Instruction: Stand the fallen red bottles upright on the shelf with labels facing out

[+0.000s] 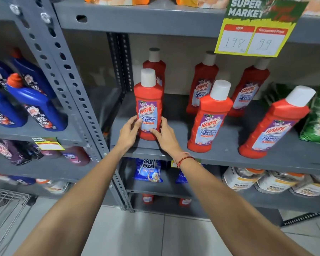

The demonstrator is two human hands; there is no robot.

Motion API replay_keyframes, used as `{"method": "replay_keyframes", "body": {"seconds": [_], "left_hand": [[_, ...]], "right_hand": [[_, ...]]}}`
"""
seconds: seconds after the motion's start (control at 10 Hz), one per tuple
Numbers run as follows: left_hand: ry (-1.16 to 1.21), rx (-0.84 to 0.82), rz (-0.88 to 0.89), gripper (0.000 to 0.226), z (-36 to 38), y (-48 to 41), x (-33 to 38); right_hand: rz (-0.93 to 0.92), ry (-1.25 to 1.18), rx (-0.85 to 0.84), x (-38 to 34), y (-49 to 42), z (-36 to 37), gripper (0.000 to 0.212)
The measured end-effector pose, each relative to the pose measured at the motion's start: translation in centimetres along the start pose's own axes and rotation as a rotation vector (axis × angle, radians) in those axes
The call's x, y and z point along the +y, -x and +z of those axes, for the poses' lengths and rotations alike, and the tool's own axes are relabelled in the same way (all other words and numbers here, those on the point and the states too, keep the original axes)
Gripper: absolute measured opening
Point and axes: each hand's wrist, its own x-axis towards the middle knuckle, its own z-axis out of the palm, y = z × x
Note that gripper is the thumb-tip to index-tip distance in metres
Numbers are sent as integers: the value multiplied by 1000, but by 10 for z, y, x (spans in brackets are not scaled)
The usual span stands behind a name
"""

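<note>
Upright on the grey shelf (175, 124), the front-left Harpic bottle (149, 106) is grasped by left hand (129, 131) and right hand (163, 134); its base is hidden behind their fingers.

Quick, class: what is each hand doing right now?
Left hand: closed on the front-left red bottle, low on its left side.
Right hand: closed on the same bottle's right side.

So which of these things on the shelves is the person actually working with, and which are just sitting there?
Part of the job:
- front-left red bottle, held by left hand and right hand
- other red bottles
- grey shelf

Just there:
- blue bottles
- green packet
- price sign
- detergent pouch
</note>
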Motion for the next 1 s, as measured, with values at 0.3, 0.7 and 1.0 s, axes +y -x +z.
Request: {"method": "replay_keyframes", "body": {"seconds": [0.3, 0.7, 1.0], "left_hand": [[-2, 39, 39, 39, -2, 28, 0], [-26, 60, 28, 42, -1, 49, 10], [-269, 215, 47, 37, -3, 62, 5]], "right_hand": [[-4, 34, 1, -5, 22, 2, 55], [12, -25, -22, -10, 40, 1, 53], [-25, 163, 84, -6, 57, -7, 50]]}}
